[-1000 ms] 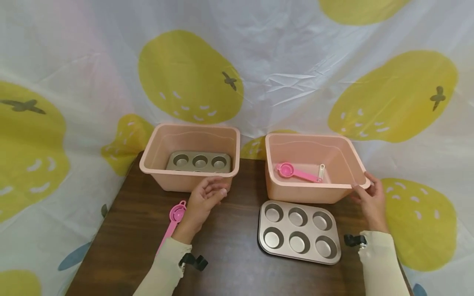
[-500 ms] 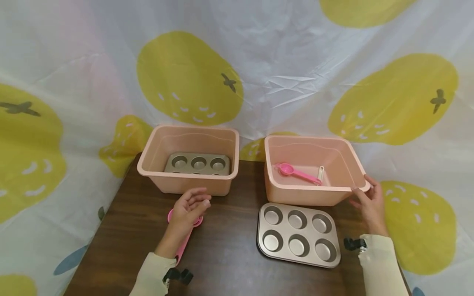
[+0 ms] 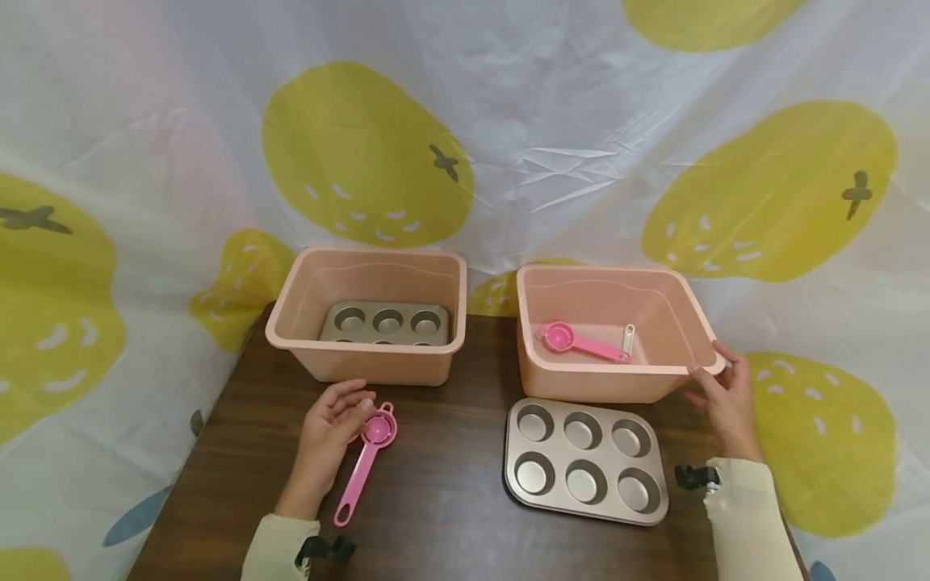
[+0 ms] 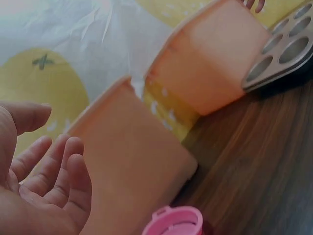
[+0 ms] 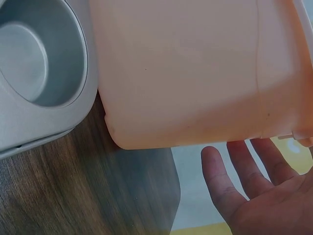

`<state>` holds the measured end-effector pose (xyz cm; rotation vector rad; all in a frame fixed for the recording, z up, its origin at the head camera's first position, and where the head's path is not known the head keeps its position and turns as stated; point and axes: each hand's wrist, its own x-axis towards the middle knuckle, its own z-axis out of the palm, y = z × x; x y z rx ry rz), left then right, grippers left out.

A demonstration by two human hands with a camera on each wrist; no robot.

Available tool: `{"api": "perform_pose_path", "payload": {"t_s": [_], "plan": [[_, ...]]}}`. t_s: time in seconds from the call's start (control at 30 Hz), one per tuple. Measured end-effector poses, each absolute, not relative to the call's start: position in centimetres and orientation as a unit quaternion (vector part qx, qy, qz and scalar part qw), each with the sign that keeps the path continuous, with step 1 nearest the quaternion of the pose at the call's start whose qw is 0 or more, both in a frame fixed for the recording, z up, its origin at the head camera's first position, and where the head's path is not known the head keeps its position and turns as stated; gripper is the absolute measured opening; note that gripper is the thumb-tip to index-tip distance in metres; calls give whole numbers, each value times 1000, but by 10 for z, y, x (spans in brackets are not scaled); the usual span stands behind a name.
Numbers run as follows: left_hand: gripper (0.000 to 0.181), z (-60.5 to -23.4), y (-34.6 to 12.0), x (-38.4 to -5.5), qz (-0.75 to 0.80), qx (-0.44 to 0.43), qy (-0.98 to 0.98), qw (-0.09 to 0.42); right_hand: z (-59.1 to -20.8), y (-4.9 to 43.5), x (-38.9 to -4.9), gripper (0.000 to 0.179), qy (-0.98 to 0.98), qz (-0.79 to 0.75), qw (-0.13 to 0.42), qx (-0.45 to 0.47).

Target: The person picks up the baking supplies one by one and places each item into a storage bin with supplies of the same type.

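Note:
My left hand (image 3: 330,432) hovers with loosely bent fingers, holding nothing, just left of a pink egg separator (image 3: 356,482) on the table. Its thumb tip overlaps the separator's slotted cup in the head view. In the left wrist view, the cup's pink rim (image 4: 183,218) shows below and right of the fingers. My right hand (image 3: 729,403) grips the front right rim corner of the right pink bin (image 3: 588,381), thumb in front and index finger along the side. The other fingers (image 5: 220,178) extend beside the bin's wall. Inside lies a pink separator-like tool (image 3: 581,341) with a small white-handled piece (image 3: 628,339).
A left pink bin (image 3: 370,363) holds a muffin tin (image 3: 387,317). Another six-cup muffin tin (image 3: 585,460) lies in front of the right bin on the dark wooden table (image 3: 450,516). A lemon-print cloth (image 3: 494,161) hangs directly behind both bins.
My left hand has drawn back from the left bin, toward the lower left. The pink egg separator on the table now lies farther right and shows uncovered. My right hand stays at the bin corner.

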<state>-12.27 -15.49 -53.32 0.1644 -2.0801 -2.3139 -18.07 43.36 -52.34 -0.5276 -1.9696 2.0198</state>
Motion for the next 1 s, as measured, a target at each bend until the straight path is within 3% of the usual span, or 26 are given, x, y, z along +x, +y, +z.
{"api": "perform_pose_path", "payload": {"t_s": [0.43,1.0], "plan": [[42,-569,-171,-116,-716,118,-688,2,-524,434,-182,61,-669,709,137,-174],[36,-601,-173,-90,-625,110,-772,29,-525,432,-179,62,-682,697,137,-174]]}}
